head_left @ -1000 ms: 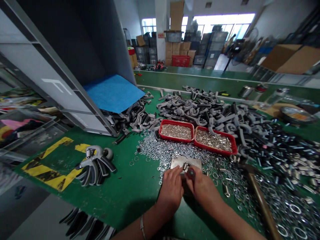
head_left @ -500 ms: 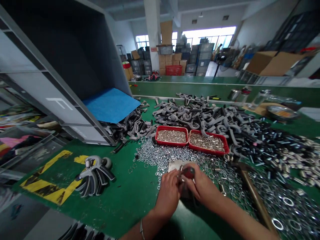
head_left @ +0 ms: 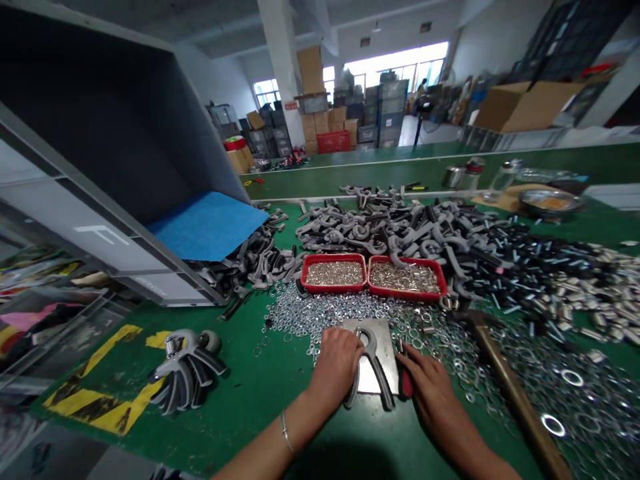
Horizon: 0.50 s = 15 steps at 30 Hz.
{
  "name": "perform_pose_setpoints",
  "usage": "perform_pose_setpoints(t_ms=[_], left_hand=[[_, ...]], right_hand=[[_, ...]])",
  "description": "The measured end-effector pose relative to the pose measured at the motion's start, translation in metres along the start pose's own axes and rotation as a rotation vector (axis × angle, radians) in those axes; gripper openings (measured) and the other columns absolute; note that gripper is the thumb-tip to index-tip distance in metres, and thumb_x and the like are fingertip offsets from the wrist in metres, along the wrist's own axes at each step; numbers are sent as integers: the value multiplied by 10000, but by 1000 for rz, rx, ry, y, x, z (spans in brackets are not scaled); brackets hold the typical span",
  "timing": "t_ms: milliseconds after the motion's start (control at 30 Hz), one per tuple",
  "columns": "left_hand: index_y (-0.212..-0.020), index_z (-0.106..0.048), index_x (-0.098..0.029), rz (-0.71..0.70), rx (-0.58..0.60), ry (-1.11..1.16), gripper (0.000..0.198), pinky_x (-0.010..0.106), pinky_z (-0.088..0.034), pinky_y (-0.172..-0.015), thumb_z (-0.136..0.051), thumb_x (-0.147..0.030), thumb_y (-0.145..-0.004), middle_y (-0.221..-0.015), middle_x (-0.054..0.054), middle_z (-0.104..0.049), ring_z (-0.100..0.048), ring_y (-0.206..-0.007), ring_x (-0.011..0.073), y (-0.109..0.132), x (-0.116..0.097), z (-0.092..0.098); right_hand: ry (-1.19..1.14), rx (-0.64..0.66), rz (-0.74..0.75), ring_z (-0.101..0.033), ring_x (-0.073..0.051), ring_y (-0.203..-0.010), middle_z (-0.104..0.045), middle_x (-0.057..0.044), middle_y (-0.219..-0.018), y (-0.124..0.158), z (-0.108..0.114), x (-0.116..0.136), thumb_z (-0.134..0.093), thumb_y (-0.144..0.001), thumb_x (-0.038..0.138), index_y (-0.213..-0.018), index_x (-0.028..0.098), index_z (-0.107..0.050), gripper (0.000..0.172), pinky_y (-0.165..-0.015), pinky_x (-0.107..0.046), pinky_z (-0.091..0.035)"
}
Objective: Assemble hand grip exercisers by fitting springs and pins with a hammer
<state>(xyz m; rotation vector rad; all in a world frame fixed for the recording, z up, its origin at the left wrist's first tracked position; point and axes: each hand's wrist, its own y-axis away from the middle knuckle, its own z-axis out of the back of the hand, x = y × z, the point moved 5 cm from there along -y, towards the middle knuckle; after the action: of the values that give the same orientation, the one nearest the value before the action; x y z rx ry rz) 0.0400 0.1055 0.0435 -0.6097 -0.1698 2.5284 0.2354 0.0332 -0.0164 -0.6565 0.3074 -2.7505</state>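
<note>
My left hand is closed on a grey-and-black hand grip exerciser, at the upper left of its two legs. The grip stands over a flat metal plate on the green table, its legs spread toward me. Right of the plate, my right hand has its fingers around a red-handled tool with a metal tip; its kind is partly hidden. Several finished-looking hand grips with springs lie bunched on the left.
Two red trays of small metal parts stand behind the plate, amid loose nuts and washers. A hammer lies at right. Grey handles are heaped behind. A large grey crate rests tipped on its side at left.
My hands have moved apart. The right one has carried the red-handled tool right and down beside the plate, leaving the hand grip in my left hand plainly visible. The view has shifted somewhat.
</note>
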Motion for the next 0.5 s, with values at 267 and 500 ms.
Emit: perform_pose_setpoints(t_ms=[267,500], left_hand=[[-912,-628,-151,-227,25,-288,155,458,-409,-904,-485,-143,-971,-886,70,-634,-556,-881,243,0,-8,-11],[-1109,-617,-108,-366,133,-347,227,439,-440,-886,-433,-127,-978,-1042,128,-645,-573,-957,272,14,-7,-17]], right_hand=[[-71,-21,6,-495,-276,-1260,-508,-115,-1418,-5,10,-2,-430,-952,163,-1348,258,-498,413,-1025,-493,-455],[301,-152,-136,-545,-363,-1102,-564,-218,-1277,12,64,-71,-371,-960,256,-1272,120,-556,388,-919,-540,-468]])
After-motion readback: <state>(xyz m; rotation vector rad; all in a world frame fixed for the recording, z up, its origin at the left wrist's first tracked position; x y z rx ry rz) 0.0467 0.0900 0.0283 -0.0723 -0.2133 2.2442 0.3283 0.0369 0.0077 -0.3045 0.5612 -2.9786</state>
